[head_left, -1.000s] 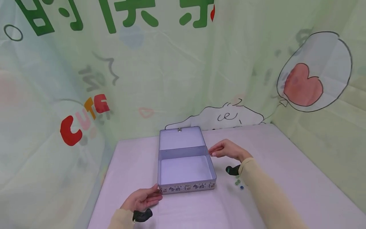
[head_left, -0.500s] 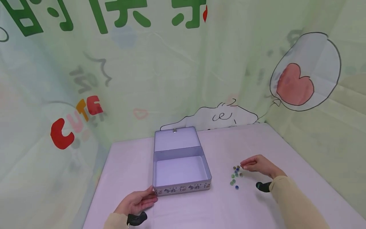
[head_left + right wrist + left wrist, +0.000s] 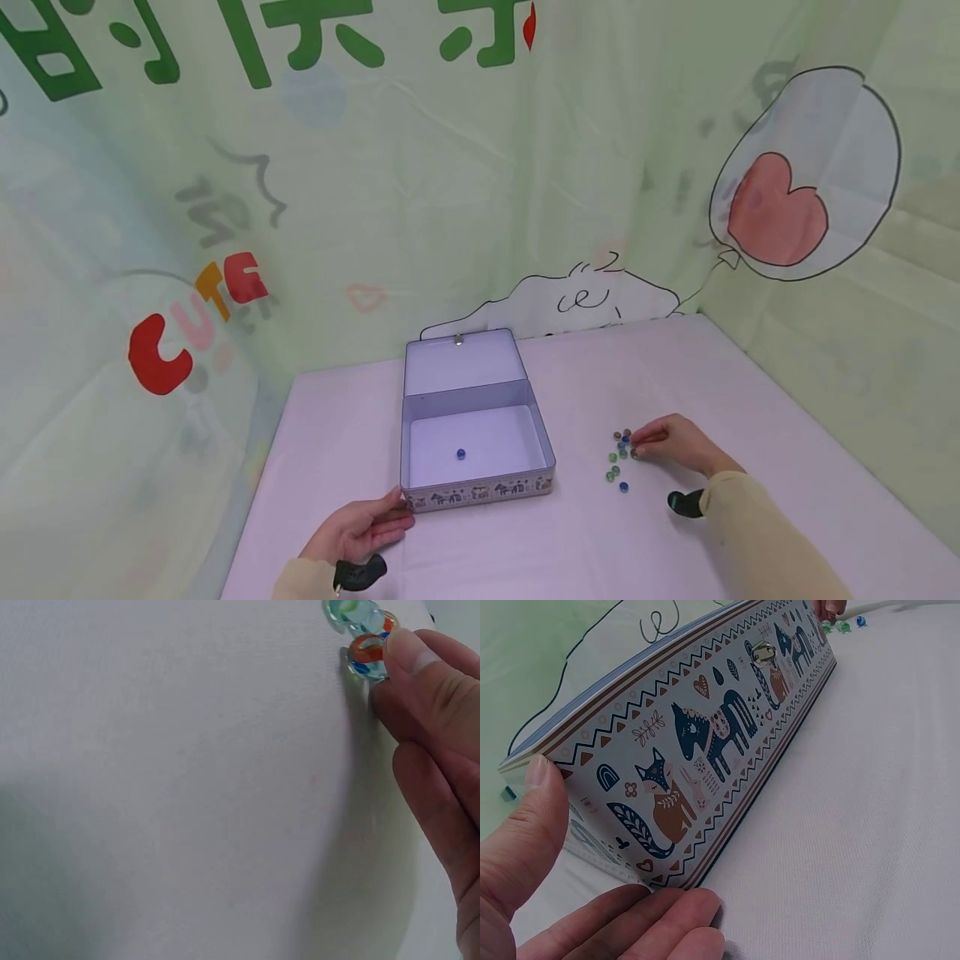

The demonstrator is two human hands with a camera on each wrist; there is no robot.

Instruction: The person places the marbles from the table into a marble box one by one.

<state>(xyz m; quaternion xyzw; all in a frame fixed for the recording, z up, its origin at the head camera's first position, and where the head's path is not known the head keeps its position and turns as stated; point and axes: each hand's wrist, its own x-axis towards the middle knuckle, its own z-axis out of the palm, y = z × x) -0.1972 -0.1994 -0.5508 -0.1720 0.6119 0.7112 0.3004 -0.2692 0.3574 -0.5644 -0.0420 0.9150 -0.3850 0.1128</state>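
Note:
A hinged tin box [image 3: 477,492] with printed animals lies with its lid [image 3: 465,367] folded back. One blue marble [image 3: 461,454] is on its floor. My left hand [image 3: 360,527] holds the near left corner, thumb up at the top edge [image 3: 538,761] and fingers [image 3: 667,915] at the bottom edge. To the right of the box, my right hand [image 3: 678,443] pinches a clear glass marble [image 3: 366,657] with orange and blue swirls, at the edge of a loose group of marbles [image 3: 612,457]. The thumb covers part of that marble.
A blue marble [image 3: 624,487] lies at the near end of the group. White cloth covers the table [image 3: 525,550]. A printed curtain [image 3: 480,192] hangs behind and along both sides. Each wrist carries a black camera strap [image 3: 360,572].
My right hand has gone from the box's right rim over to the marbles and its fingertips have come down on one. A blue marble now shows inside the box. The left hand stays at the corner.

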